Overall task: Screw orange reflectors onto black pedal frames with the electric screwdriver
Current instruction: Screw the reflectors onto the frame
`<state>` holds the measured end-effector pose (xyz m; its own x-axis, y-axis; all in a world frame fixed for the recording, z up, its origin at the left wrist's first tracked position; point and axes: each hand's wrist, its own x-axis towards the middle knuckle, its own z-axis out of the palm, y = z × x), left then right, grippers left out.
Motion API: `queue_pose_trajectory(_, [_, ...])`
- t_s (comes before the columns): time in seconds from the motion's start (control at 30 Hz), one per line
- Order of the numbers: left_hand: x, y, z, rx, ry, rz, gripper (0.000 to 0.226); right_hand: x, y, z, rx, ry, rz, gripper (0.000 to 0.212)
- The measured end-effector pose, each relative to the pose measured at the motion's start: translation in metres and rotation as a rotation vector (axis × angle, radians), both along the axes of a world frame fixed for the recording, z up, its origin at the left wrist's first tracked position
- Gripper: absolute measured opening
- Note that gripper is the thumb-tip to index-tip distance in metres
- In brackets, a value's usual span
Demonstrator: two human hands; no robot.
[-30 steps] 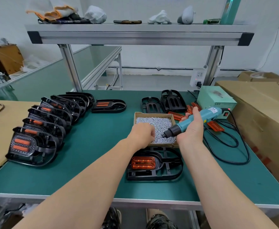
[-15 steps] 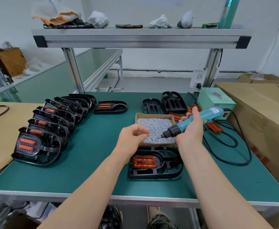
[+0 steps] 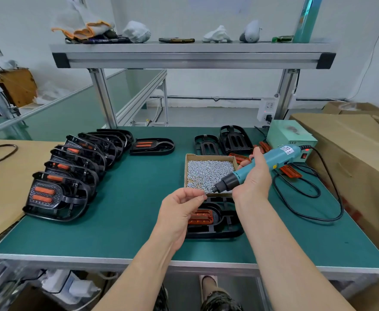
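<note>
Left hand point(image 3: 179, 212) nearer bit point(image 3: 209, 192); "LED" box point(image 3: 292, 136)

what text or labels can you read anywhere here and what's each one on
"LED": on the front top edge of the pale green power box.
White label on the electric screwdriver: printed, but too small and blurred to read.
Red marks on the side of the cardboard box at the right: too blurred to read.
No other text is legible.
</note>
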<state>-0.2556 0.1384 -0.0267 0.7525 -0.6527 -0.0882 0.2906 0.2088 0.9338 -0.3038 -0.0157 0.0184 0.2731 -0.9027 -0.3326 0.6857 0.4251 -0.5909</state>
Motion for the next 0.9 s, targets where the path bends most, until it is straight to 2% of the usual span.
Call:
queue_pose_trajectory(0.1, [-0.003,0.002,0.000,-0.008,-0.001,-0.002,0.019,-0.001,0.004,0.000,-0.010,0.011,0.009,0.031])
queue_pose_trajectory(0.37, [-0.009,0.007,-0.001,-0.042,0.026,0.019,0.020,-0.005,0.012,0.004,-0.034,0.025,0.000,0.033])
queue_pose_trajectory(0.6, [-0.011,0.010,-0.002,-0.041,0.050,0.034,0.016,-0.008,0.016,0.004,-0.051,0.061,0.006,0.024])
queue_pose_trajectory(0.67, [-0.013,0.011,-0.002,-0.019,0.004,0.053,0.017,-0.008,0.017,0.004,-0.058,0.061,0.005,0.023])
queue_pose_trajectory(0.77, [-0.017,0.012,-0.002,0.023,-0.177,0.113,0.022,-0.008,0.018,0.004,-0.077,0.078,-0.003,0.022])
queue_pose_trajectory(0.9, [-0.023,0.010,-0.001,0.014,-0.327,0.171,0.042,-0.007,0.017,0.003,-0.073,0.117,-0.023,0.020])
